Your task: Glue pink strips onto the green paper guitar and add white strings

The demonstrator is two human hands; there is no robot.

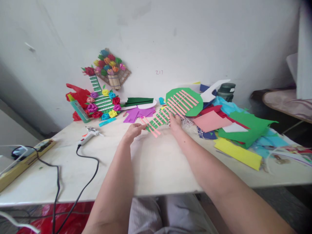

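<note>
A green paper craft (181, 102) shaped like a round paddle, with pink strips woven across it, is tilted up over the white table (156, 162). My left hand (133, 130) pinches its narrow lower end, where pink strips stick out. My right hand (175, 123) grips the craft's stem from below, with its fingers curled round it.
A white glue gun (89, 134) with a black cord lies to the left. Two paper-flower crafts (103, 104) stand against the wall. Coloured paper sheets (243, 128) are piled on the right, with a yellow sheet (237, 153) near the edge. A dark jar (226, 91) stands behind.
</note>
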